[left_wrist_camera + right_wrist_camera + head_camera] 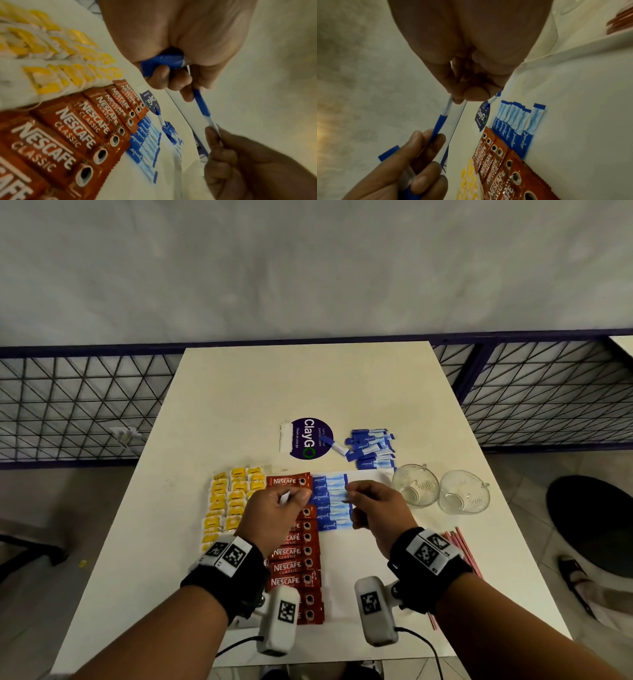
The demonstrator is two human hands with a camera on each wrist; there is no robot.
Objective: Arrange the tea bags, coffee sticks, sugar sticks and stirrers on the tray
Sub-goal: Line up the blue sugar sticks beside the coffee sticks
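Note:
On the white tray lie yellow tea bags at the left, a column of red coffee sticks, and a row of blue sugar sticks to their right. Both hands hover over the sugar row. My left hand grips a few sugar sticks in its palm and pinches the blue end of one sugar stick. My right hand pinches that stick's white end. Loose sugar sticks are piled behind the tray. Red stirrers lie at the right.
Two glass cups stand right of the tray. A round purple sticker is on the table behind it. A wire-mesh fence runs behind the table. A dark stool stands on the floor at the far right.

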